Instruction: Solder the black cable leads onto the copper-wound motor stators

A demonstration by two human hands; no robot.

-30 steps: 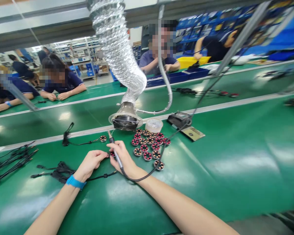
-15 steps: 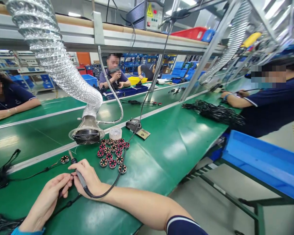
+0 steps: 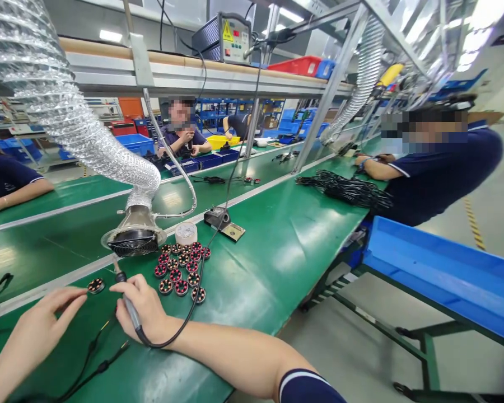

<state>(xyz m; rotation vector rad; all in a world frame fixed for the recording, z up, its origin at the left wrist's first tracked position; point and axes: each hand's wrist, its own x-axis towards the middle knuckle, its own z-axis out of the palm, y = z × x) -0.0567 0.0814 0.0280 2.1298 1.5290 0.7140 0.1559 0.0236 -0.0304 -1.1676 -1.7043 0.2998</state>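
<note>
My right hand [image 3: 145, 313] is wrapped round a soldering iron [image 3: 131, 310], held like a pen with its tip pointing up and away. The iron's black cord loops over my wrist. On the left, my left hand [image 3: 42, 327] stretches thumb and fingers toward a single round motor stator [image 3: 96, 286]. Its fingertips are at the stator's near edge; whether they touch it I cannot tell. Below the hands lie black cables [image 3: 103, 366] with bare wire ends. Several more stators with red or copper windings [image 3: 181, 287] lie grouped right of the iron.
A fume-extraction hood [image 3: 134, 240] on a silver duct hangs beyond my hands. Behind the stators are a tape roll [image 3: 186, 233] and a soldering-iron stand [image 3: 224, 223]. A cable bundle [image 3: 344, 189] lies farther right, near a co-worker [image 3: 441, 168]. A blue tray [image 3: 441, 252] stands beside the bench.
My left hand has let go of the dark cable and moved left and up to the single stator. My right hand keeps the soldering iron. The view has shifted to the right.
</note>
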